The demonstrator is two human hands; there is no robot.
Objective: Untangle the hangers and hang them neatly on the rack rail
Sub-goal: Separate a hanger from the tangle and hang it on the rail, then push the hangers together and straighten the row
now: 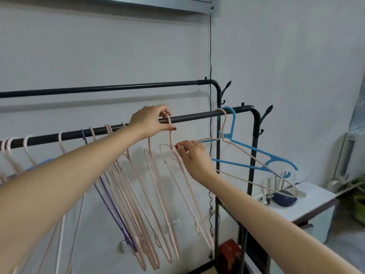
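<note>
A black rack rail [193, 118] runs across the view, with a second rail [110, 88] behind and above it. Several pale pink hangers [138, 194] and a purple hanger [110, 200] hang along the near rail. My left hand [152, 120] pinches the hook of one pink hanger [171, 135] at the rail. Just below it, my right hand [194, 157] pinches that hanger's neck and shoulder. At the rail's right end hang a blue hanger [256, 151] and a pink hanger [246, 157], their arms crossing.
The rack's black posts [253, 151] with side hooks [266, 113] stand at the right. A white side table [316, 196] holds a dark blue object and white sticks. A black cable [210, 56] runs down the wall. A red box [229, 254] sits low inside the rack.
</note>
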